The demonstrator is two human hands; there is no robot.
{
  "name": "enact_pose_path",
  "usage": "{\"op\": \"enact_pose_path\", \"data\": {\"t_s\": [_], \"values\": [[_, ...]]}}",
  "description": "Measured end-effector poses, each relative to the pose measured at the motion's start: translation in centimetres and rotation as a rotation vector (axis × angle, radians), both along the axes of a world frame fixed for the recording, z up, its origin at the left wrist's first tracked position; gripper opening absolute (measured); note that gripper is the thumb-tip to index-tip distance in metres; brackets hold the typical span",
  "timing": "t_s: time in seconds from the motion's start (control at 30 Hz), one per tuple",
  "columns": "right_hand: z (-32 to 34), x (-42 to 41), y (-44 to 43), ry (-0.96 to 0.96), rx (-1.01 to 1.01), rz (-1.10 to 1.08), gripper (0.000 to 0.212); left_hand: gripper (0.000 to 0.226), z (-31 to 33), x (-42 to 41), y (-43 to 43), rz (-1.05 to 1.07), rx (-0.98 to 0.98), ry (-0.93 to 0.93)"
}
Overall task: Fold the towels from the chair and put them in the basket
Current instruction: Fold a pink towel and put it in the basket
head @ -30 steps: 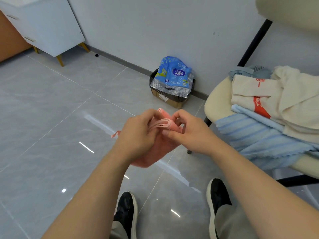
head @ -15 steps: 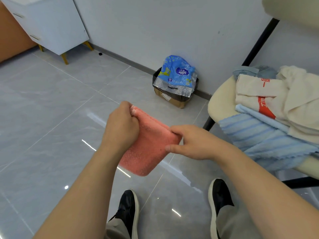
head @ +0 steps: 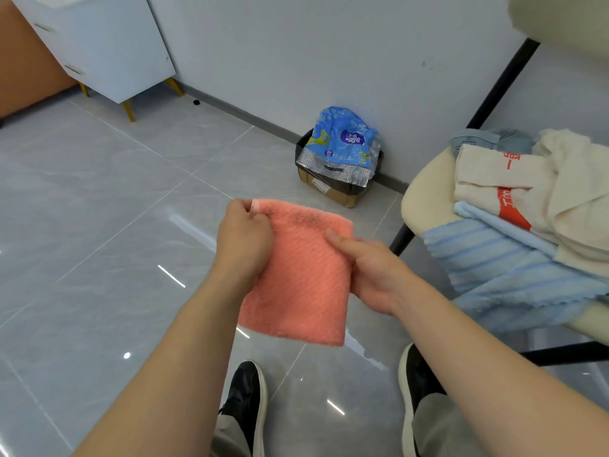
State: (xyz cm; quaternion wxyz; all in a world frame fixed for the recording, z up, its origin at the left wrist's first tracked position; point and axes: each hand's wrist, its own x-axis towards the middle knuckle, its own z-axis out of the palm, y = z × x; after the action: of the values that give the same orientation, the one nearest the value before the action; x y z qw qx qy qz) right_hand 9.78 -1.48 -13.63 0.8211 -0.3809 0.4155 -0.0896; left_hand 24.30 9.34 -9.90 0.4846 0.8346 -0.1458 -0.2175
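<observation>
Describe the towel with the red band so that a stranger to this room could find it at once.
Look at the cream chair seat on the right, near the wall, where towels are piled. The cream towel lies there, partly over the light blue ribbed towel. Only it bears a red band and red print.

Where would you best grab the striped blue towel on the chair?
Probably by its scalloped front edge, coming from the front. The striped blue towel overhangs the chair there and hangs free, while other towels cover its back part.
</observation>
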Motion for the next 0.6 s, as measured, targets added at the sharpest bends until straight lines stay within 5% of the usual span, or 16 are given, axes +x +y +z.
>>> {"op": "enact_pose_path", "data": {"t_s": [0.17,0.3,0.37,0.47,0.6], "values": [[0.6,0.3,-1.0,0.075,-0.155,-0.049,0.040,0.007,0.1,0.8,0.4,0.060,-0.135,0.414],[0.9,0.3,-1.6,0.073,-0.378,-0.144,0.034,0.025,0.6,0.2,0.5,-0.052,-0.179,0.665],[0.7,0.3,-1.7,0.095,-0.464,-0.158,0.036,0.031,0.0,-0.3,0.0,-0.063,-0.150,0.540],[0.4,0.5,-1.6,0.140,-0.507,-0.117,0.045,0.032,-0.5,-1.2,-0.3,-0.081,-0.025,0.113],[0.3,0.5,-0.8,0.195,-0.235,0.033,0.060,0.032,-0.6,-1.7,-0.2,-0.048,0.049,-0.213]]}}
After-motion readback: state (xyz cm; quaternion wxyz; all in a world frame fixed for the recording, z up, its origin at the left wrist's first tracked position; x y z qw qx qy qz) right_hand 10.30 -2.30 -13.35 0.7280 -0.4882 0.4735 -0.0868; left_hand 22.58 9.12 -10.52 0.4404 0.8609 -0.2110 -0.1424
